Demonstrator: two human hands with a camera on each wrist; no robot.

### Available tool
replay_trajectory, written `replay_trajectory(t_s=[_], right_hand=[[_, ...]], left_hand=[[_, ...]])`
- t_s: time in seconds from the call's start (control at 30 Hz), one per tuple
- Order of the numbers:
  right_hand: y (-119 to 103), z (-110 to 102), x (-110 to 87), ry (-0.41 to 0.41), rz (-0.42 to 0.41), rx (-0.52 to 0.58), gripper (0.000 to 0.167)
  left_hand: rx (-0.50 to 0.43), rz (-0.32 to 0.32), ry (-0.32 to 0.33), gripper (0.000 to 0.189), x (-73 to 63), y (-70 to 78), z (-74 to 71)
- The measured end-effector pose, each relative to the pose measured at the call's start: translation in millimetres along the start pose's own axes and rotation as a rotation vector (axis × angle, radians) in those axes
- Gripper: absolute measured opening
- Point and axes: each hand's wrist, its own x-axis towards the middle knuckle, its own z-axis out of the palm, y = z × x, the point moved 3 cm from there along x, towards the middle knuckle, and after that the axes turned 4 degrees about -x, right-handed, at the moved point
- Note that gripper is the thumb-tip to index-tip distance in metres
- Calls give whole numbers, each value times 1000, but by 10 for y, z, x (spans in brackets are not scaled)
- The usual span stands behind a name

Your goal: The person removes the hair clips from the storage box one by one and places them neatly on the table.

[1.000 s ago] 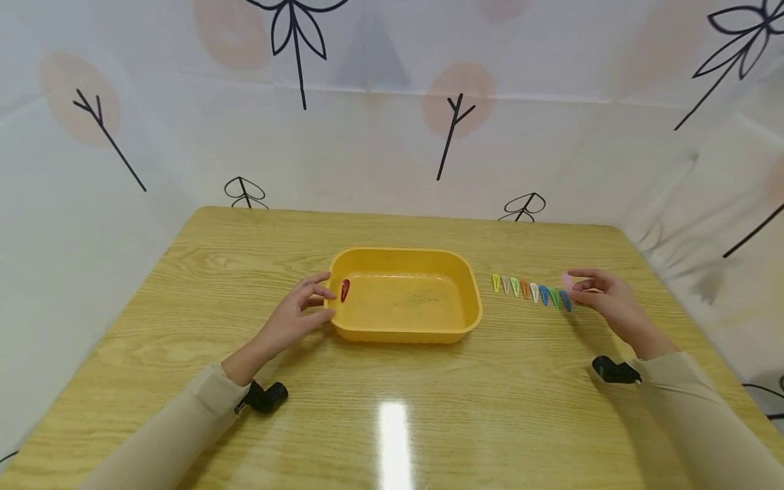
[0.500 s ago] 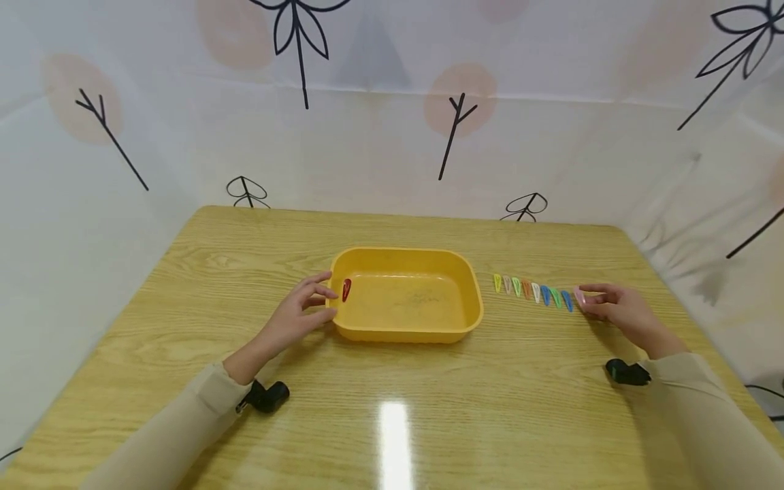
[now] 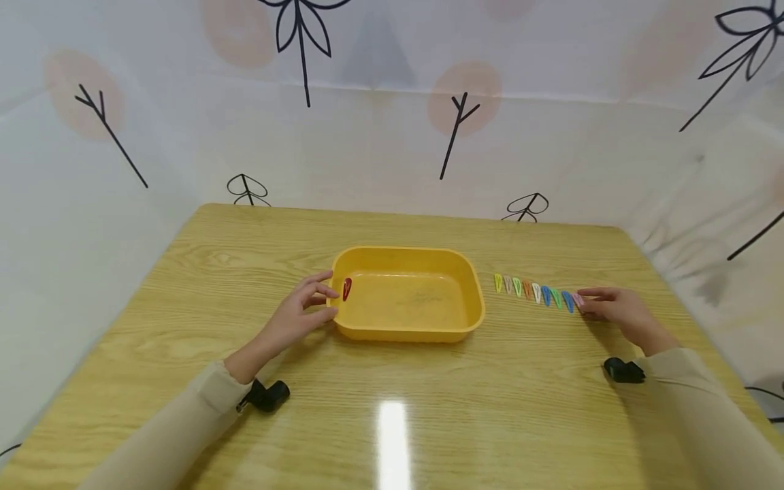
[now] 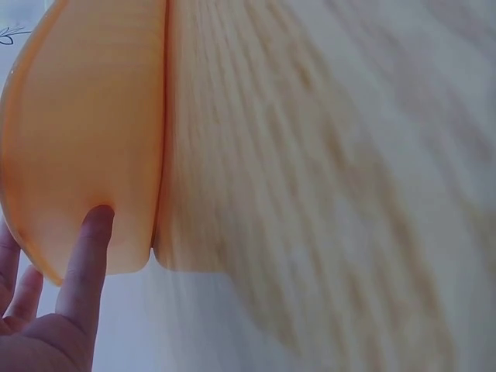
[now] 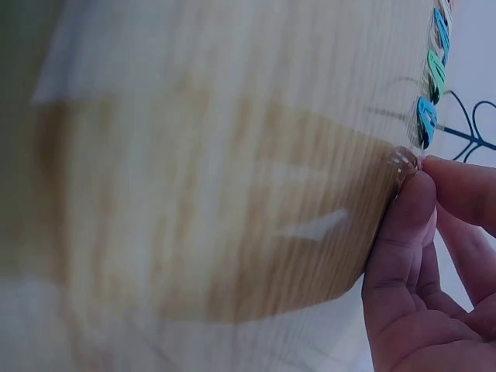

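My right hand (image 3: 621, 314) pinches a pink snap hair clip (image 3: 578, 299) between thumb and fingertips, close over the table at the right end of a row of clips. In the right wrist view the fingertips mostly hide that clip, and a blue hair clip (image 5: 426, 122) lies just beyond it. My left hand (image 3: 299, 312) touches the left end of a yellow plastic tray (image 3: 404, 336), its fingers slightly bent at the rim. The left wrist view shows one digit (image 4: 94, 232) against the tray's outer wall. Inside the tray, a red hair clip (image 3: 347, 289) lies near the left wall.
Between tray and right hand, several hair clips lie side by side, from a yellow clip (image 3: 498, 283) to a white clip (image 3: 536, 293) and a green clip (image 3: 556, 297). The wooden table (image 3: 331, 422) ends before a patterned cloth backdrop (image 3: 373, 150).
My right hand has moved right and lowered the pink clip to the end of the row, beside the blue clip, then shifted slightly. The left hand stays at the tray.
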Motion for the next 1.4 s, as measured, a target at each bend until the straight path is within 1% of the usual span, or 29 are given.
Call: replay_trajectory(t_s=[0.2, 0.4, 0.43, 0.53, 0.63, 0.77, 0.93, 1.0, 1.1, 1.27, 1.4], right_hand=[[21, -7, 16, 22, 16, -9, 56], [22, -4, 26, -6, 16, -30, 57], [19, -14, 25, -9, 18, -20, 54], [-13, -38, 9, -11, -3, -40, 52], [-60, -62, -12, 19, -29, -63, 51], [-158, -74, -53, 47, -71, -131, 53], [-326, -90, -100, 73, -129, -184, 45], [-410, -95, -111, 80, -156, -184, 40], [-537, -86, -119, 90, -182, -209, 38], [-723, -15, -105, 77, -185, -187, 44], [-851, 25, -96, 79, -209, -131, 37]], left_hand=[[-18, 12, -9, 25, 11, -11, 4], [-19, 8, -9, 24, 4, -6, 0], [-19, 8, -11, 24, 7, -6, 0], [-18, 6, -12, 24, 10, -7, -1], [-16, -4, -10, 24, 4, -2, -5], [-11, -10, -6, 24, 1, -8, -8], [2, -6, -2, 22, -5, -2, -8], [0, -7, 0, 22, -7, 10, -5], [-9, -5, 1, 21, -3, 9, 1], [-10, 7, 1, 22, -11, -5, -5], [-11, 11, -1, 22, -16, 4, -7]])
